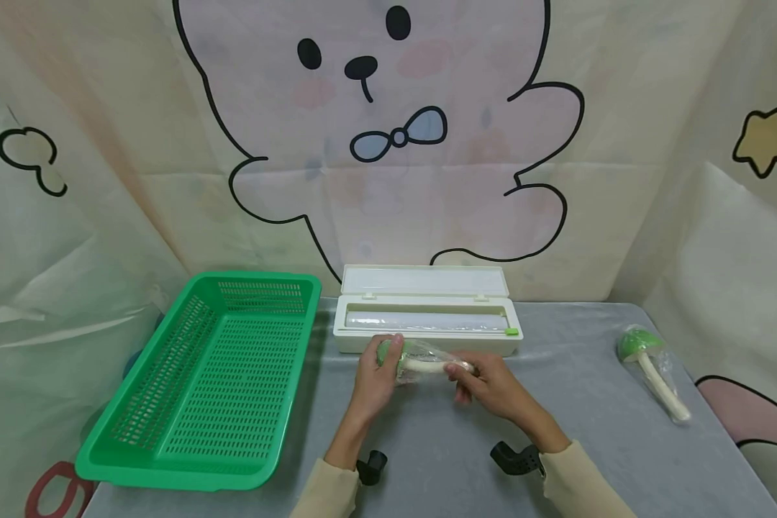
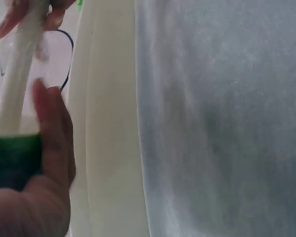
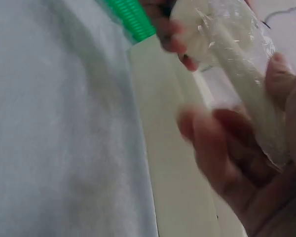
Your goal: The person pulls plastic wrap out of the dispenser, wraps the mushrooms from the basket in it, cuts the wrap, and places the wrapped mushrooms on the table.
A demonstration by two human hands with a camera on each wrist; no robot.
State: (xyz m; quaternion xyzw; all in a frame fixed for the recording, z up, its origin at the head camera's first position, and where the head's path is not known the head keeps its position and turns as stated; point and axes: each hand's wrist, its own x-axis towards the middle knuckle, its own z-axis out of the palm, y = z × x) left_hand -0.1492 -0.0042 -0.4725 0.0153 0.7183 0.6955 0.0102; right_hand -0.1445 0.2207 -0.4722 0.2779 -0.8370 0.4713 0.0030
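A mushroom with a green cap and a long white stem [image 1: 424, 366], wrapped in clear film, is held level between both hands in the head view. My left hand [image 1: 377, 374] grips it round the cap; in the left wrist view the green cap [image 2: 15, 155] lies against the palm. At the other end my right hand [image 1: 492, 385] pinches the stem tip and film. Creased film along the stem [image 3: 241, 74] shows in the right wrist view. Right behind the hands stands a white cling film dispenser [image 1: 427, 345], lid [image 1: 424, 280] raised, film roll [image 1: 421, 321] inside.
On the left of the grey-covered table [image 1: 427, 460] sits a green slotted basket [image 1: 233, 388]. A second film-wrapped green-capped mushroom [image 1: 657, 381] lies near the right edge. The dispenser carries a small green slider [image 1: 511, 332]. A printed cloth [image 1: 453, 201] hangs behind.
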